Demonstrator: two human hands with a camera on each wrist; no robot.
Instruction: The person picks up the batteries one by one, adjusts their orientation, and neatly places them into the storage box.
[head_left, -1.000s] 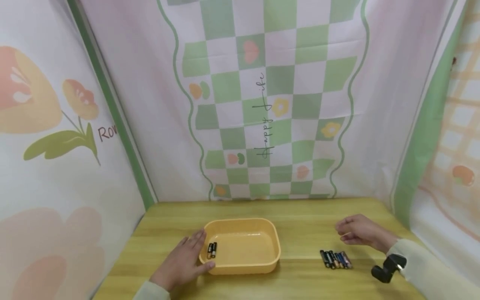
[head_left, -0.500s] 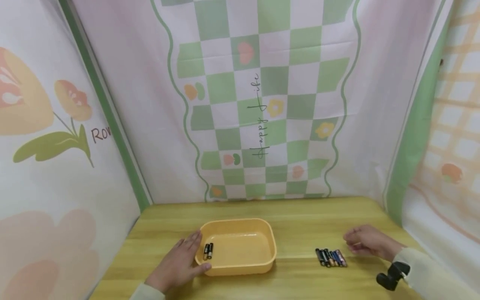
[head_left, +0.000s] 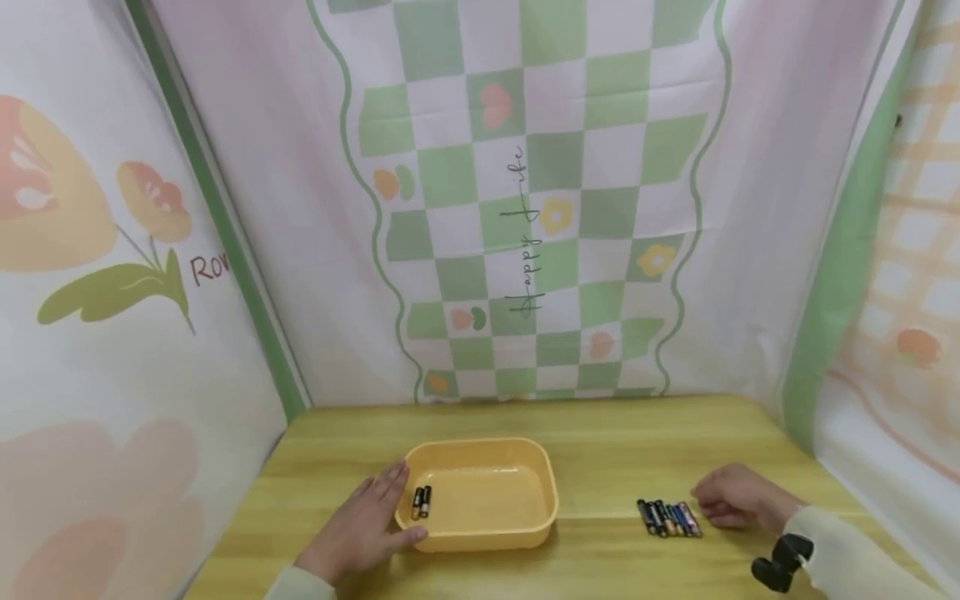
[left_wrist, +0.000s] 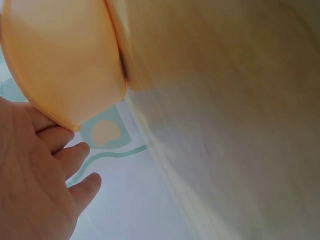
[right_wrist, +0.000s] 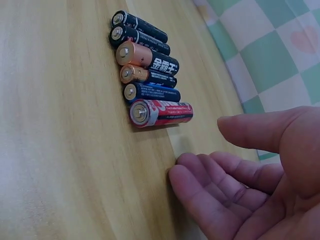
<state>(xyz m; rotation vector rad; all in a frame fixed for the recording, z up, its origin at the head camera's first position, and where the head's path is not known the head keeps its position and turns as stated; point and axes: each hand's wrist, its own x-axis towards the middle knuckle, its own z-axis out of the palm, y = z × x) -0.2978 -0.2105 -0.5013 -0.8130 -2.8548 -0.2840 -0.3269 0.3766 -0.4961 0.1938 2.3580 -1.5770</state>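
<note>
My left hand rests against the left end of a yellow plastic tray, fingers along its outer side and thumb at the front rim. The left wrist view shows the fingertips touching the rim of the tray. Two batteries lie side by side inside, near the left wall. To the right of the tray, several batteries form a row on the table. Just right of that row is my right hand, holding nothing. In the right wrist view its thumb stands apart from bent fingers, nearest the red battery.
The wood-grain table carries the tray and the battery row. Behind it hangs a green-and-white checked cloth, with printed cloth at both sides. A black wrist strap mount sits on the right sleeve.
My right hand has come down towards the table, lower and closer to the right end of the battery row. The left hand and tray keep their place; the camera view sways slightly.
</note>
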